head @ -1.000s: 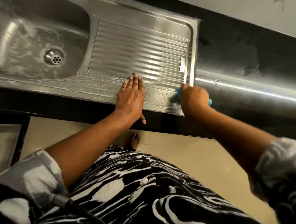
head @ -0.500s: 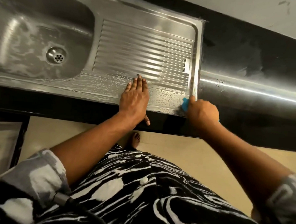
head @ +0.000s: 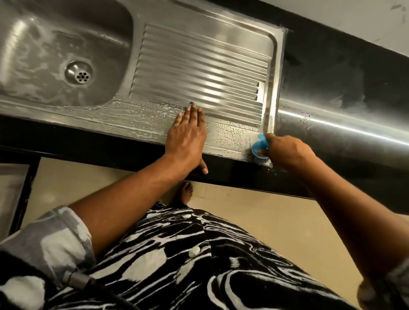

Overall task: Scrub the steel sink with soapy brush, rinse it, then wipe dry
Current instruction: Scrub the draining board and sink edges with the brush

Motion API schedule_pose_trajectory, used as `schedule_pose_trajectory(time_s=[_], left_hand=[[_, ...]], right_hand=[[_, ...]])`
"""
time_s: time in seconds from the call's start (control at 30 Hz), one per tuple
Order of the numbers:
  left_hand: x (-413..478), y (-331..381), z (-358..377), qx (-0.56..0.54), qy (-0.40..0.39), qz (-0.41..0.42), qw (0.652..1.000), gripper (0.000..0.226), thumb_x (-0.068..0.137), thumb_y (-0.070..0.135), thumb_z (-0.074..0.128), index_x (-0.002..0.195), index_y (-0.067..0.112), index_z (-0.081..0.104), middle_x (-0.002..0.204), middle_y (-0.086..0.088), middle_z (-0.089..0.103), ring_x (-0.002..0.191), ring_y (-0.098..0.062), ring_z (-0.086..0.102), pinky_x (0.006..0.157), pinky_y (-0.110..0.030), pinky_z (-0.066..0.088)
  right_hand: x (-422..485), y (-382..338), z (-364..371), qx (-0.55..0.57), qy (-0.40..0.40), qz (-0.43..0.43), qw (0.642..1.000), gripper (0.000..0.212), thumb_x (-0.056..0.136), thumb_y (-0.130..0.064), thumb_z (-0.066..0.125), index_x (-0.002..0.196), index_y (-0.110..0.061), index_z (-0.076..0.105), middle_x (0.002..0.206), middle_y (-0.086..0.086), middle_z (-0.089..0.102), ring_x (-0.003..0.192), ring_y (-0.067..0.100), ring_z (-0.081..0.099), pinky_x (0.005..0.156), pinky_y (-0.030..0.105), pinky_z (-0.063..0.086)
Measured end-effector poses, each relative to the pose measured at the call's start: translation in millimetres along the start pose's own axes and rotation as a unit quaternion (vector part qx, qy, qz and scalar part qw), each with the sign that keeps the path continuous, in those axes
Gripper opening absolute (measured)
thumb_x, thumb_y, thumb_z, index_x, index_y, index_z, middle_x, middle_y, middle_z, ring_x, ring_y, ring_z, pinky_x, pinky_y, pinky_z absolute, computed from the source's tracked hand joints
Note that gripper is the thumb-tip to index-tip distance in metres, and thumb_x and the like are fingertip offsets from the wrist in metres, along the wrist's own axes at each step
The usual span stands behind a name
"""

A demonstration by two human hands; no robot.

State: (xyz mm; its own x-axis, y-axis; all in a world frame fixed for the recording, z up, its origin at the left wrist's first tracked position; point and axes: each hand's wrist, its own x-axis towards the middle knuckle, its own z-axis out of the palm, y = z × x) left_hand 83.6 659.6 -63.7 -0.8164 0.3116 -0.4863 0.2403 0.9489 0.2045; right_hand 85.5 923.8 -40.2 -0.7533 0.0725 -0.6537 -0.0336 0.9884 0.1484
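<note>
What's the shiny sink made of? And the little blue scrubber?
The sink looks like brushed stainless steel: grey, ribbed, with bright streaky reflections under soap film. The blue brush in the right hand seems plastic, smooth and evenly coloured; its bristles are mostly hidden.

Dressed in a black garment (head: pixel 228 274) with white swirls across the lower frame, closed by a small white button (head: pixel 195 250). Wearing mottled grey-and-white, with left sleeve (head: pixel 47 236) rolled at lower left and right sleeve (head: pixel 403 276) at the right edge. Barefoot, one foot (head: pixel 185 191) showing mid-frame. Fitted with a grey-collared black cable (head: pixel 78 279) at lower left.
</note>
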Motion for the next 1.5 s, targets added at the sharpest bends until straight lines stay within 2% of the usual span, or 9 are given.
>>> schedule_pose_trajectory(time_s=[0.17,0.43,0.57,0.7,0.83,1.0,1.13,1.37,1.5], left_hand=[[2,2,-2,-0.013,0.001,0.008,1.0,0.195,0.019,0.086,0.086,0.164,-0.004,-0.01,0.172,-0.028,-0.008,0.162,-0.039,0.002,0.13,-0.042,0.002],[5,2,-2,0.004,-0.013,0.006,1.0,0.197,0.018,0.09,0.082,0.163,-0.005,-0.012,0.172,-0.029,-0.01,0.162,-0.039,-0.001,0.131,-0.043,0.001],[5,2,-3,-0.002,-0.019,0.003,1.0,0.196,0.018,0.089,0.082,0.164,-0.004,-0.012,0.172,-0.029,-0.011,0.162,-0.039,-0.001,0.131,-0.043,0.001],[6,8,-4,0.016,-0.007,0.012,1.0,0.194,0.019,0.086,0.084,0.164,-0.003,-0.011,0.173,-0.027,-0.008,0.163,-0.038,0.002,0.131,-0.042,0.003],[6,6,-4,0.03,-0.004,0.014,0.999,0.194,0.019,0.089,0.079,0.164,-0.004,-0.01,0.172,-0.028,-0.007,0.162,-0.039,0.004,0.129,-0.042,0.001],[7,3,-2,0.024,-0.012,0.008,1.0,0.195,0.017,0.091,0.076,0.164,-0.004,-0.009,0.172,-0.028,-0.008,0.162,-0.039,0.002,0.129,-0.042,0.0],[9,7,-4,0.035,-0.015,0.018,0.999,0.194,0.018,0.089,0.08,0.164,-0.004,-0.009,0.173,-0.027,-0.006,0.162,-0.038,0.004,0.13,-0.042,0.002],[15,13,-11,0.05,-0.03,0.044,0.997,0.197,0.018,0.083,0.087,0.163,-0.006,-0.011,0.172,-0.029,-0.009,0.162,-0.04,-0.002,0.133,-0.046,0.004],[9,10,-3,0.04,-0.006,0.021,0.999,0.192,0.02,0.089,0.078,0.164,-0.004,-0.01,0.172,-0.027,-0.007,0.162,-0.039,0.002,0.133,-0.046,0.01]], right_hand=[[33,-38,-32,0.036,-0.122,-0.066,0.99,0.055,0.104,-0.056,0.042,0.121,-0.007,0.061,0.109,0.013,0.067,0.098,0.028,0.065,0.087,0.041,0.052],[41,8,-38,-0.052,-0.124,-0.046,0.99,0.059,0.102,-0.06,0.043,0.121,-0.008,0.064,0.1,0.006,0.064,0.097,0.025,0.062,0.094,0.044,0.053],[37,-14,-38,-0.098,-0.075,-0.08,0.989,0.056,0.101,-0.063,0.042,0.108,-0.012,0.064,0.084,-0.002,0.054,0.089,0.023,0.059,0.084,0.042,0.055],[37,-50,-27,-0.009,-0.055,-0.119,0.991,0.051,0.106,-0.052,0.042,0.117,-0.005,0.06,0.095,0.009,0.063,0.088,0.024,0.062,0.076,0.037,0.051],[5,-31,4,0.059,0.056,-0.06,0.995,0.048,0.103,-0.059,0.045,0.113,-0.013,0.052,0.09,0.008,0.064,0.073,0.022,0.057,0.065,0.038,0.046],[-56,7,58,0.064,0.151,0.072,0.984,0.031,0.104,-0.036,0.053,0.123,-0.017,0.038,0.089,0.012,0.069,0.062,0.027,0.056,0.054,0.038,0.045],[-11,22,38,0.085,0.212,0.118,0.966,0.019,0.104,-0.024,0.047,0.118,-0.012,0.041,0.089,0.018,0.068,0.064,0.033,0.056,0.057,0.041,0.043],[-38,-20,49,0.123,0.175,0.108,0.971,0.033,0.106,-0.022,0.043,0.137,-0.011,0.04,0.102,0.02,0.07,0.084,0.041,0.067,0.063,0.04,0.042],[-71,-16,76,0.134,0.156,0.14,0.969,0.023,0.104,-0.026,0.051,0.121,-0.013,0.042,0.098,0.017,0.07,0.08,0.037,0.067,0.059,0.04,0.043]])
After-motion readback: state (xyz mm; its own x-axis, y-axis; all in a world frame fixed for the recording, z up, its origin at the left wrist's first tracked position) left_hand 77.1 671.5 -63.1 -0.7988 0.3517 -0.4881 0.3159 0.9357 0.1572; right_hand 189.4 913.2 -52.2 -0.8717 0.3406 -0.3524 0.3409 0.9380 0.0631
